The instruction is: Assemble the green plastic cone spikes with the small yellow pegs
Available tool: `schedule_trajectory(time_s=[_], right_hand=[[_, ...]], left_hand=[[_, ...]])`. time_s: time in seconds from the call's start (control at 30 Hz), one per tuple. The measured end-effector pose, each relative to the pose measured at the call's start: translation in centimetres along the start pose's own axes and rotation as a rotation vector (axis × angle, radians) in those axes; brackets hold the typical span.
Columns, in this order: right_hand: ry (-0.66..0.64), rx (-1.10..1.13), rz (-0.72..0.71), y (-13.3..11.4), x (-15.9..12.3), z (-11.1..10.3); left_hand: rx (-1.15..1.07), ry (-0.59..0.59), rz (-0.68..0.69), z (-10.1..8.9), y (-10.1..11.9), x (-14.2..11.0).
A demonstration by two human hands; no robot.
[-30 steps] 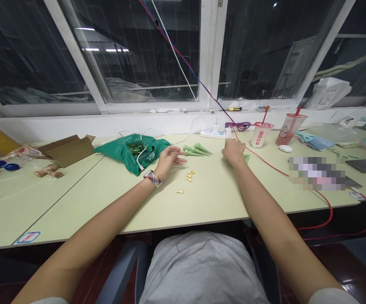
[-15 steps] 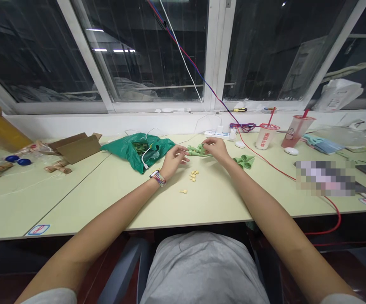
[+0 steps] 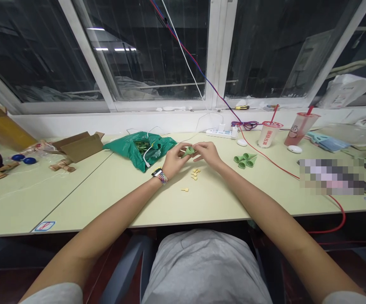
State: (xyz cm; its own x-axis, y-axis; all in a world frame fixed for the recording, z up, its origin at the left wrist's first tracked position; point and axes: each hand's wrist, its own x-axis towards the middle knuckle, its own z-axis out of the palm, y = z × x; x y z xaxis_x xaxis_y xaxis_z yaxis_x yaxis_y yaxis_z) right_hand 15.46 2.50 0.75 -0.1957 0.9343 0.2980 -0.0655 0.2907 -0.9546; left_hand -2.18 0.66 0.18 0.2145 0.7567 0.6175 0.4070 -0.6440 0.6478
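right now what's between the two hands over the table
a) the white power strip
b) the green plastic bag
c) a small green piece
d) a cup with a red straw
c, the small green piece sits between the fingertips of the left hand and the right hand, which meet around it.

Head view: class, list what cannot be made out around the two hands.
Green piece: head view, partly hidden by the left hand and right hand.
Yellow pegs: head view, too small for detail.
Green bag contents: head view, hidden by folds and a white cable.
Patch: head view, blurred.
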Motion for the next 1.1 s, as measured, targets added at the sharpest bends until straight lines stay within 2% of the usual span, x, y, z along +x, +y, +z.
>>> schedule_trajectory(time_s=[0.07,0.23,0.33,0.53,0.67,0.73,0.8,0.87,0.97,1.03,1.1], right_hand=[[0.019,-0.156,-0.044,0.1,0.0,-0.2],[0.045,-0.900,-0.314,0.3,-0.2,-0.8],[0.092,-1.088,-0.315,0.3,-0.1,-1.7],[0.235,-1.230,-0.053,1.1,0.9,-4.8],[0.432,-1.239,0.101,1.4,1.9,-8.5],[0.583,-1.157,0.090,1.2,2.2,-10.8],[0.765,-1.067,-0.002,0.8,2.3,-12.9],[0.884,-1.036,-0.032,0.5,2.1,-14.2],[0.879,-1.058,0.004,0.5,1.8,-13.9],[0.787,-1.119,0.005,0.7,1.7,-12.6],[0.615,-1.180,-0.057,0.9,1.7,-10.8]], left_hand=[[0.044,-0.009,0.025,-0.2,-0.1,0.1],[0.330,-0.143,0.151,-1.3,-0.7,0.2],[0.481,-0.157,0.158,-2.2,-1.3,0.3],[0.506,-0.092,0.129,-3.2,-2.4,0.5],[0.507,-0.100,0.109,-3.0,-2.6,0.5],[0.488,-0.103,0.110,-2.8,-2.5,0.4],[0.463,-0.100,0.110,-2.7,-2.4,0.5],[0.436,-0.088,0.100,-2.7,-2.3,0.5],[0.383,-0.047,0.053,-2.6,-2.3,0.7],[0.341,-0.012,0.017,-2.7,-2.3,0.9],[0.308,0.020,-0.007,-2.7,-2.4,1.0]])
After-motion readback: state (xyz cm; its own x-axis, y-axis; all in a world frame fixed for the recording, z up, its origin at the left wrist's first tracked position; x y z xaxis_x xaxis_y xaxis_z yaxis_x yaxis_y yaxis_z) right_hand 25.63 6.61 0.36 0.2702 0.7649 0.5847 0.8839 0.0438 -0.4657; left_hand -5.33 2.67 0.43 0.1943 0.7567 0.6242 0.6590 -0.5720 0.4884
